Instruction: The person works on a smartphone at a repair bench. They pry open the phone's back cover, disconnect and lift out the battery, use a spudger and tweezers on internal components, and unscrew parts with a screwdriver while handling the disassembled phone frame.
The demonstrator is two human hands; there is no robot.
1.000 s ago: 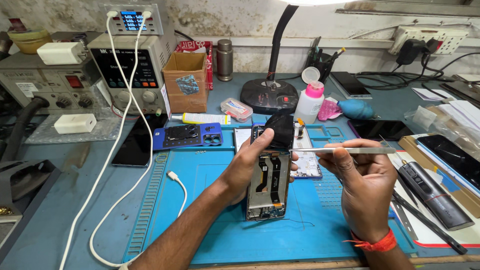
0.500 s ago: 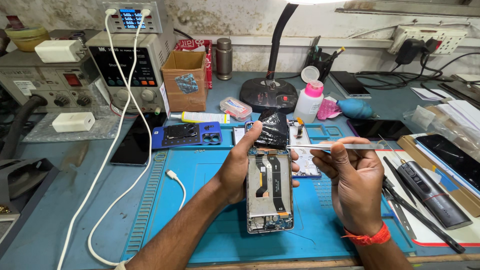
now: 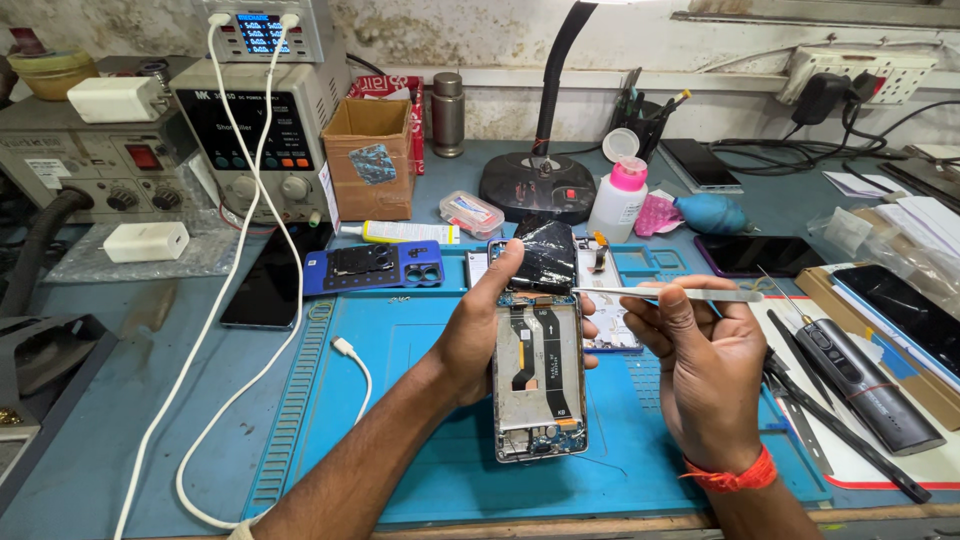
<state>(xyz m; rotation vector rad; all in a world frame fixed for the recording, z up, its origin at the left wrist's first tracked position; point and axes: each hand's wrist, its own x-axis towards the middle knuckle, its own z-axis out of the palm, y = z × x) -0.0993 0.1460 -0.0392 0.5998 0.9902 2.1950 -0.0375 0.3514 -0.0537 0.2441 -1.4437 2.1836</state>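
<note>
I hold the opened phone (image 3: 538,375) in my left hand (image 3: 490,325), above the middle of the blue mat (image 3: 400,420), a little toward its far edge. The fingers wrap around the left side of the frame and the thumb presses on a black shiny piece (image 3: 545,255) at the top end, which bends up away from the body. I judge that this grip keeps the phone steady and keeps the black piece lifted out of the way.

My right hand (image 3: 705,375) is closed around thin metal tweezers (image 3: 670,294), pinched between thumb and fingers. The tweezers lie almost level, their tip pointing left and meeting the phone just under the lifted piece.

The long axis of the phone runs from the near edge of the mat to the far edge, its open back facing up to me, so the inner cables show. A blue back cover (image 3: 372,268) lies at the far left corner of the mat, and a white cable (image 3: 355,365) ends just beside my left wrist.
</note>
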